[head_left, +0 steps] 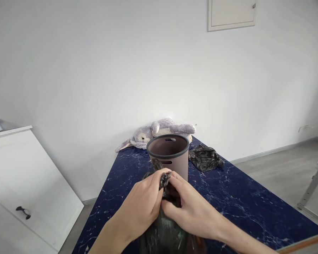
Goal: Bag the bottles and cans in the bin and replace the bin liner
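Note:
A black plastic bag point(165, 231) stands at the near edge of the table, its body bulging below my hands. My left hand point(143, 199) is closed around the bag's gathered neck, with a crumpled tuft poking up by the thumb. On the other side, my right hand point(189, 206) pinches the same gathered plastic, its thumb below the fingers. Just beyond both hands is a brown trash can point(181, 167) with a dark rim and handle slots; its visible inside shows no liner. My hands hide its lower part.
On the blue marbled table point(228, 208), a second crumpled black bag point(205, 158) lies right of the can. A grey plush rabbit point(148, 134) lies behind it against the wall. A white cabinet point(29, 183) stands left; a grey-legged white piece of furniture point(314, 183) is at right.

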`<move>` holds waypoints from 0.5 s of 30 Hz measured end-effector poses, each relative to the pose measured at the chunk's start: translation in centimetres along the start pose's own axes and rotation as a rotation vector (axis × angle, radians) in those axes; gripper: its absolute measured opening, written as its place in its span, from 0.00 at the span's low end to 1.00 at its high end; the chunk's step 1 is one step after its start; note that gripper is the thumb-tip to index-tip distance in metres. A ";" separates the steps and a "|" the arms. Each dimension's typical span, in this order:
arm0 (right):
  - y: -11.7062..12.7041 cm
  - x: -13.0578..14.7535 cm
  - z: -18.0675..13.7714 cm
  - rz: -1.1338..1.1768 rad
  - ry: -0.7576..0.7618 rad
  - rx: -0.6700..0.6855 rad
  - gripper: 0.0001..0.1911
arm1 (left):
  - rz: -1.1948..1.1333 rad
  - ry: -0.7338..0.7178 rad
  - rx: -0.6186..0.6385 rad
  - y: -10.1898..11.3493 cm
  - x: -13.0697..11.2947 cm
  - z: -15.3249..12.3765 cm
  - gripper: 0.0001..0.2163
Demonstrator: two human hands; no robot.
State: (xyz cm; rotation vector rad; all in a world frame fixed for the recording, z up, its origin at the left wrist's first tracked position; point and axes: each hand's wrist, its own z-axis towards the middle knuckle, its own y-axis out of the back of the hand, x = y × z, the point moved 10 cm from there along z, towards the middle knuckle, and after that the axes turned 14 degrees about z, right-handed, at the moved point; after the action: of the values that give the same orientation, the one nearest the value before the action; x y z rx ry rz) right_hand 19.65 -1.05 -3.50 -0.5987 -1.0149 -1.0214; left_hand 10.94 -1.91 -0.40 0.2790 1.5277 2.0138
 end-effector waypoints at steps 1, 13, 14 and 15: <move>-0.1 0.0 0.0 0.031 -0.022 0.013 0.10 | -0.023 0.001 0.032 0.2 -0.1 0.1 0.22; -2.4 0.1 2.6 0.120 0.048 0.103 0.04 | 0.124 -0.121 0.159 1.9 -1.6 0.6 0.33; -2.0 -0.2 2.9 0.112 0.052 0.075 0.04 | 0.158 -0.131 0.135 2.1 -1.8 0.8 0.35; -1.7 -0.6 3.2 0.107 0.047 0.050 0.04 | 0.194 -0.138 0.107 2.2 -1.9 0.9 0.36</move>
State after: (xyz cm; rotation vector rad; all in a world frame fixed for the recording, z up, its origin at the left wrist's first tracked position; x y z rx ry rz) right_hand 16.73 1.05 -2.68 -0.5788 -0.9541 -0.9092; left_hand 12.21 -2.65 2.28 0.6177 1.5743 2.0143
